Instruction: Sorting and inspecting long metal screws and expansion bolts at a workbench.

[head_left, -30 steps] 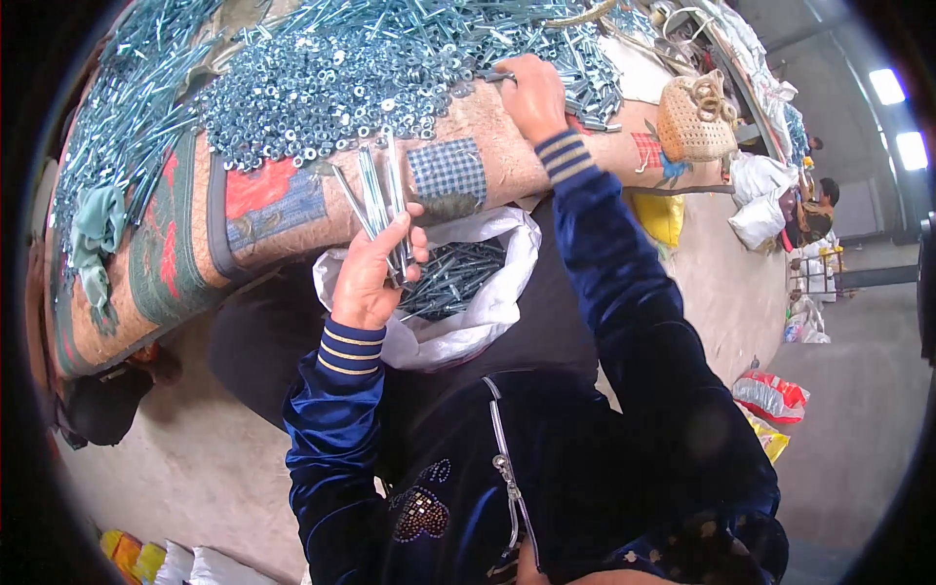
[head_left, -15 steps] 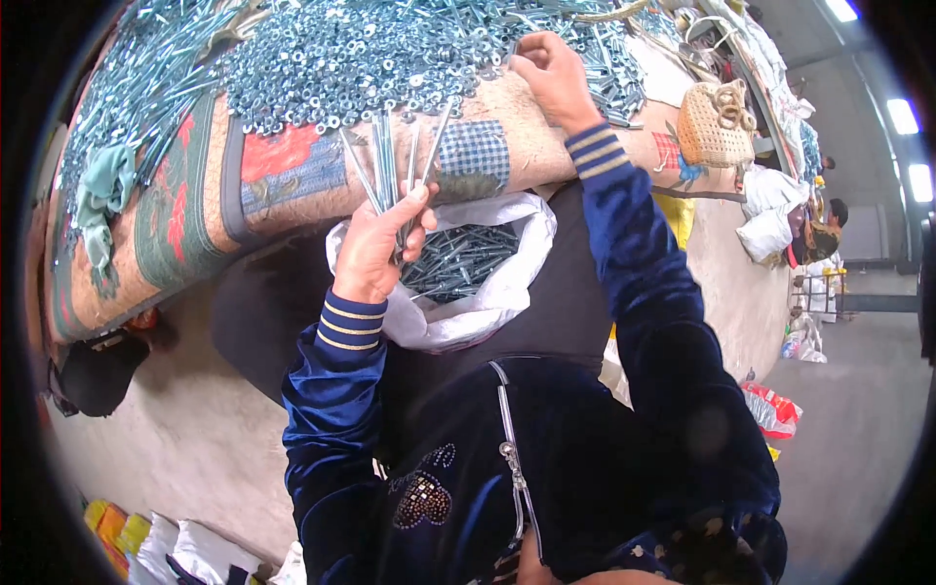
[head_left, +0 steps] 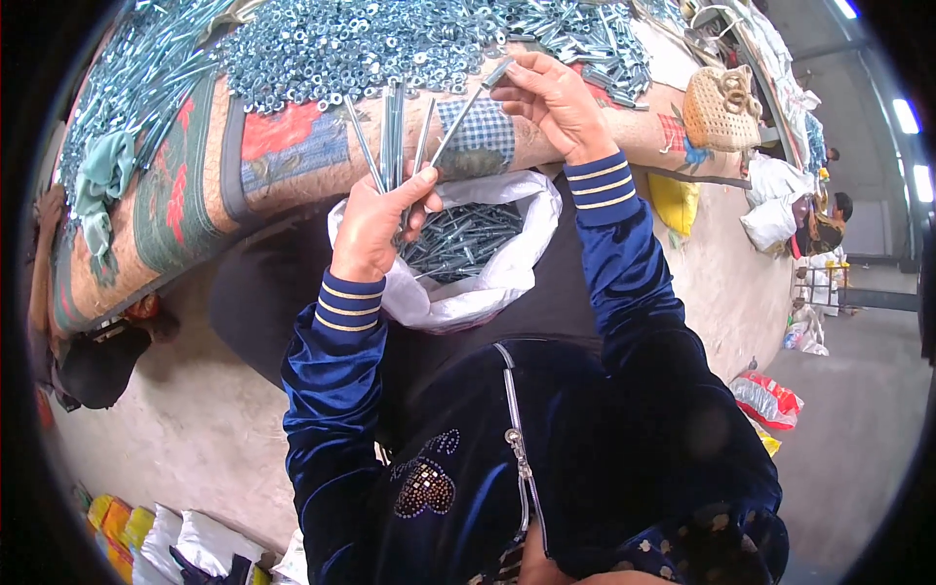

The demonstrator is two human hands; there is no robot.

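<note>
Clutching fanned metal rods [head_left: 393,132] left of frame center, the left hand [head_left: 378,222] sits below the right hand [head_left: 558,97], whose fingers [head_left: 522,80] pinch a metal sleeve [head_left: 497,73] at upper center.

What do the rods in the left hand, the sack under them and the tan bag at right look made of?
Rods in the left hand: metal, probably plated steel; bright bluish-silver sheen.
Sack: likely plastic fabric; white, slightly glossy, with soft folds.
Tan bag: woven or crocheted, matte, by its openwork texture; fibre unclear, straw or cord.
</note>
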